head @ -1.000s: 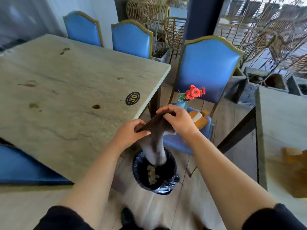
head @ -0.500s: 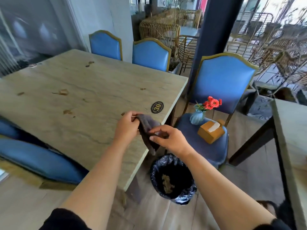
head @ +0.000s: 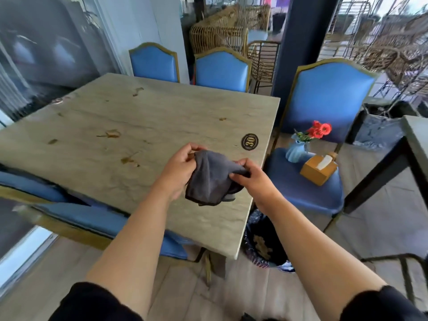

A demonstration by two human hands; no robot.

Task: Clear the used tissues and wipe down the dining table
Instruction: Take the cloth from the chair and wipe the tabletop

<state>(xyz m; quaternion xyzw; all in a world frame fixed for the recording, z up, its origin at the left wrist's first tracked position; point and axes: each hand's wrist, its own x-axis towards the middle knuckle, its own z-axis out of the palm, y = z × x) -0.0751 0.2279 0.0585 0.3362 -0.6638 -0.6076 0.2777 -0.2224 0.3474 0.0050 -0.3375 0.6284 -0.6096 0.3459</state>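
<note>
Grey cloth (head: 212, 179) hangs between both hands over the table (head: 148, 126); the left hand (head: 179, 172) pinches its top corner, the right hand (head: 253, 179) pinches the other end; brown spots (head: 129, 159) lie left of the left fingers, so that hand is nearer.

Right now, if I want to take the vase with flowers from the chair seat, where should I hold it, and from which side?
Probably grip the blue vase around its body below the flared rim, from the open front-left side; the tissue box blocks the right.
</note>
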